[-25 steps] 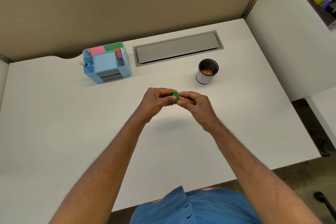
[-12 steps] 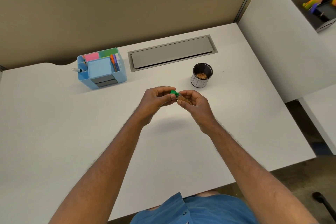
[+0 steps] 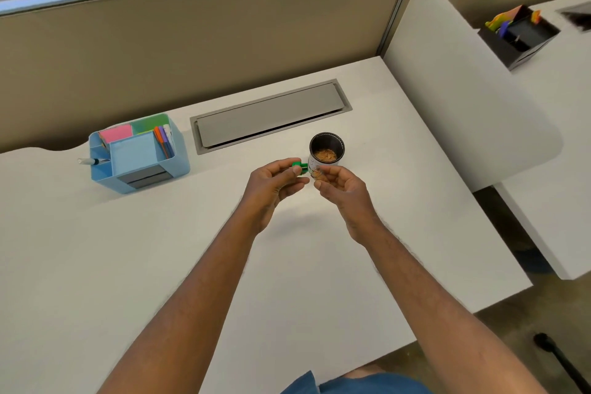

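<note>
My left hand pinches a small green piece between thumb and fingers, above the white desk. My right hand is just to its right, fingers curled, pinching what looks like a thin tan rubber band at its fingertips. A small gap separates the two hands. Right behind them stands a black-rimmed cup with tan rubber bands inside; the hands partly hide its lower front.
A light blue desk organizer with sticky notes and pens stands at the back left. A grey cable hatch lies at the back middle. A white side panel rises on the right, with a black organizer beyond.
The hands have moved a little away from me toward the cup and have come slightly apart; the green piece stays in the left hand. The camera has tilted up.
</note>
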Available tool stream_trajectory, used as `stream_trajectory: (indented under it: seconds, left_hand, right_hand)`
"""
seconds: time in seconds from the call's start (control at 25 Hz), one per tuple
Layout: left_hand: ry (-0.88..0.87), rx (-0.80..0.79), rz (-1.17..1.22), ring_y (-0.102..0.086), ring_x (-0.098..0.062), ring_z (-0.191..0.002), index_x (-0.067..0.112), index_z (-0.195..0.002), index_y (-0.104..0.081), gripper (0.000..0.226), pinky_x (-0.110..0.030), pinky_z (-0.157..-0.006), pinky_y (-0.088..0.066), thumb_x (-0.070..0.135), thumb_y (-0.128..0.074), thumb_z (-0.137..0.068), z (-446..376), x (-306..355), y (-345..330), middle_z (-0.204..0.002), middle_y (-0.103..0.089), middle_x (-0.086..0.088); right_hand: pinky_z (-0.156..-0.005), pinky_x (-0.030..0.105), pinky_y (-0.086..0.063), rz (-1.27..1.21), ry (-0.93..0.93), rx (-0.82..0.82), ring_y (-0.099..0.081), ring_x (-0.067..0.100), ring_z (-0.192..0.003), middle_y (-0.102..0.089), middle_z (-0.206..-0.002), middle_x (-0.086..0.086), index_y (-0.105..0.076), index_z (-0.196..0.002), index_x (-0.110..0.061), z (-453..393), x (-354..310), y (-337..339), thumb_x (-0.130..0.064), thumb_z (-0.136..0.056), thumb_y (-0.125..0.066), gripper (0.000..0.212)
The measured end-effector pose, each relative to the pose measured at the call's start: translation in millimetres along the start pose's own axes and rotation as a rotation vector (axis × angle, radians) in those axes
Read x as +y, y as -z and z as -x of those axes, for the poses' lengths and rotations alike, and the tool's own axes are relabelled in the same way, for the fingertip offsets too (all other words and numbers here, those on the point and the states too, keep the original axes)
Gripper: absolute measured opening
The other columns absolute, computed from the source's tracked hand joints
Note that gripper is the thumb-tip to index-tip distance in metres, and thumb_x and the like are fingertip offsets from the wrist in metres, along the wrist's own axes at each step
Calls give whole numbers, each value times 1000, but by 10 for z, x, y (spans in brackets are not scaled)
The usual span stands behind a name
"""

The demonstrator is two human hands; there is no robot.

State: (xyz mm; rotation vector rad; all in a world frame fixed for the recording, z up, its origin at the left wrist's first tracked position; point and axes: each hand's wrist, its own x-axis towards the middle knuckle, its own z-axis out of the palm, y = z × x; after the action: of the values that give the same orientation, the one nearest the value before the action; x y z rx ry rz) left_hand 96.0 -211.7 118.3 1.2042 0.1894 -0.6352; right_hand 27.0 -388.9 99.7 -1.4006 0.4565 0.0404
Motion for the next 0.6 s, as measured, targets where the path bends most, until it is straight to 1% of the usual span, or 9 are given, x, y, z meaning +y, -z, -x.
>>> stream_trajectory:
  seconds: [0.12,0.2,0.28,0.4,0.52,0.6]
  left_hand:
    - [6,10,-15,-77,-32,-102,6,-118,-70,27,-29,-82,-63,11,-73,-92,-170,-2,-74,-108,-80,-13]
    - [10,28,-16,-77,-33,-102,7,-116,-70,26,-30,-83,-63,10,-75,-91,-317,6,-118,-106,-80,-13]
    - [8,63,-28,-77,-33,-101,7,-114,-69,27,-31,-83,-63,10,-77,-88,-447,10,-155,-103,-80,-12]
    - [13,133,-112,-76,-33,-99,9,-116,-68,28,-35,-85,-62,9,-77,-89,-656,-9,-207,-104,-78,-12]
    - [13,195,-202,-75,-29,-99,8,-121,-68,32,-37,-88,-62,9,-75,-90,-821,-52,-236,-107,-77,-12]
    - [9,214,-238,-74,-27,-100,9,-120,-71,29,-35,-88,-61,10,-75,-91,-912,-76,-238,-107,-77,-10]
  right_hand:
    - [-85,21,-57,0,-3,43,-72,-2,-98,-80,-104,-15,-72,-112,-31,-120,-31,130,-12,-91,-76,29]
    - [-87,23,-56,3,-1,82,-72,0,-100,-79,-107,-12,-72,-111,-31,-235,-57,220,-13,-90,-77,28]
    - [-90,24,-56,37,13,124,-71,5,-104,-78,-113,-7,-72,-112,-30,-344,-79,291,-15,-89,-78,28]
    - [-89,23,-55,118,31,196,-70,7,-105,-78,-113,-10,-73,-113,-31,-522,-98,386,-17,-90,-77,27]
    - [-88,23,-54,311,57,245,-70,11,-104,-77,-116,-9,-74,-117,-28,-707,-70,459,-20,-91,-76,27]
    - [-88,17,-50,471,78,251,-68,14,-106,-73,-120,-4,-74,-120,-24,-829,-30,497,-18,-92,-75,29]
